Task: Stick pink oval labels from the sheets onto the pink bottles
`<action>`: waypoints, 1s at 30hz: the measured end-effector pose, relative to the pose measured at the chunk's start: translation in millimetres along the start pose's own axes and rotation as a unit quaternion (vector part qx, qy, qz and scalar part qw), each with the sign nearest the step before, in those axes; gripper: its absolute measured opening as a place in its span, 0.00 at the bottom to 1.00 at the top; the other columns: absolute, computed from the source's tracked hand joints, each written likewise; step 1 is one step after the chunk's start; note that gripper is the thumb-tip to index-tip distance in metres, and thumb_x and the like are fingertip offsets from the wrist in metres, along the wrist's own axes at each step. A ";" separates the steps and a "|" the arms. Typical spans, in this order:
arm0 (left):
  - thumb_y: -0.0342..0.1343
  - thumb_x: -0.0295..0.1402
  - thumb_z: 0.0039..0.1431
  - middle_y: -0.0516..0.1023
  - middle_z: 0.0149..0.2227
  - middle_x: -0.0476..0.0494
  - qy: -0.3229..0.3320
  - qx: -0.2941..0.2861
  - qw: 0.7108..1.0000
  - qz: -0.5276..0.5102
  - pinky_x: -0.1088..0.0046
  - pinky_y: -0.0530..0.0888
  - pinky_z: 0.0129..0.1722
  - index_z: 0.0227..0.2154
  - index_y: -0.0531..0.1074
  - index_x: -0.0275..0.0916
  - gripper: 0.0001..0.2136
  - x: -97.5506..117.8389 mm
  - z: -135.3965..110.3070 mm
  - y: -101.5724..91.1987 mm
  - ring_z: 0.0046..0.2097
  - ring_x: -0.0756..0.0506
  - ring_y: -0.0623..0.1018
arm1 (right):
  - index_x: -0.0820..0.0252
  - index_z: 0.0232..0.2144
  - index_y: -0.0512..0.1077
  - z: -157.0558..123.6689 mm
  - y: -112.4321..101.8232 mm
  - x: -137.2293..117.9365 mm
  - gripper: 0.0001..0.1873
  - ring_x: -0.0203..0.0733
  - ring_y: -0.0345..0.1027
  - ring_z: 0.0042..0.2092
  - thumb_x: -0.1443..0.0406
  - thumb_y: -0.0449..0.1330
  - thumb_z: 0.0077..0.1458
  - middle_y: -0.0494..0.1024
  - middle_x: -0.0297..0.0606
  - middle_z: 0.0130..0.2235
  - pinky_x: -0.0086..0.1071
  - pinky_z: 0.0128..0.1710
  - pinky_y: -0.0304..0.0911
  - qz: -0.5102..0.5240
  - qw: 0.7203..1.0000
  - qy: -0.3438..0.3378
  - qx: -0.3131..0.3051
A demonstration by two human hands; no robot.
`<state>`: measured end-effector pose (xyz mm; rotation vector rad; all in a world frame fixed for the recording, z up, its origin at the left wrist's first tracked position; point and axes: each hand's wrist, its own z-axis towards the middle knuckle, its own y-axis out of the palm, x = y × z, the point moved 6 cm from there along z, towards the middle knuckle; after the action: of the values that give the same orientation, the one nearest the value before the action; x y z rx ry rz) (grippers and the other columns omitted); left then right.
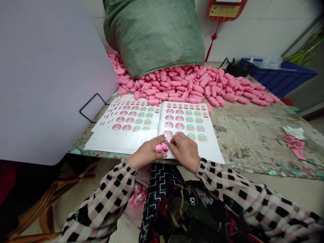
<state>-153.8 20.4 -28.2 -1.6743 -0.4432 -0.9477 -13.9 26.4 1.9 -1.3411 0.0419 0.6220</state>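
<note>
Held in left hand [146, 154], soap [159, 148] crosswise

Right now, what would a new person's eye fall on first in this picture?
A heap of pink bars draws the eye first, spilling across the table from a green sack. In front of it lie sheets of round stickers, where the left hand holds a pink piece beside the right hand.
</note>
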 end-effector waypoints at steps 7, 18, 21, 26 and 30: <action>0.61 0.35 0.44 0.59 0.61 0.44 -0.019 0.012 0.999 -0.048 0.64 0.55 0.60 0.59 0.57 0.41 0.36 -4.2 -3.9 -0.1 0.61 0.43 0.60 | 0.57 0.26 0.68 -13.5 -1.8 6.1 0.11 0.34 0.63 0.32 0.58 0.54 0.56 0.69 0.32 0.29 0.28 0.31 0.55 0.119 0.991 0.028 0.055; 0.63 0.39 0.42 0.64 0.59 0.44 -0.058 0.055 0.986 -0.147 0.61 0.55 0.59 0.55 0.63 0.42 0.33 -0.5 -15.7 -9.9 0.59 0.41 0.62 | 0.58 0.24 0.68 -18.3 4.3 36.2 0.13 0.35 0.60 0.29 0.55 0.59 0.50 0.69 0.32 0.26 0.29 0.30 0.57 0.360 0.921 0.121 0.089; 0.57 0.45 0.49 0.71 0.52 0.40 -0.091 0.175 0.947 -0.252 0.66 0.67 0.49 0.53 0.65 0.39 0.28 7.6 -32.1 -24.6 0.47 0.44 0.72 | 0.59 0.23 0.68 -15.4 6.9 40.7 0.14 0.34 0.58 0.28 0.54 0.61 0.47 0.68 0.31 0.25 0.29 0.29 0.56 0.428 0.890 0.141 0.063; 0.43 0.52 0.57 0.75 0.34 0.42 -0.123 0.176 0.778 -0.590 0.78 0.68 0.26 0.50 0.64 0.38 0.26 24.6 -40.2 -5.5 0.25 0.54 0.69 | 0.59 0.24 0.68 -12.1 -3.4 36.9 0.13 0.33 0.56 0.27 0.55 0.62 0.47 0.66 0.30 0.25 0.29 0.29 0.55 0.489 0.860 0.143 0.032; 0.43 0.49 0.58 0.72 0.32 0.46 -0.125 0.074 0.663 -0.734 0.77 0.70 0.28 0.44 0.68 0.40 0.21 43.0 -25.0 25.6 0.29 0.53 0.71 | 0.59 0.25 0.68 -13.2 -29.9 24.0 0.12 0.32 0.56 0.28 0.57 0.61 0.48 0.66 0.29 0.26 0.28 0.30 0.55 0.462 0.882 0.085 0.033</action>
<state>-118.6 -18.7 -9.3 -1.0082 -2.1941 -1.6765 23.6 21.1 16.3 -1.2597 0.8839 1.2805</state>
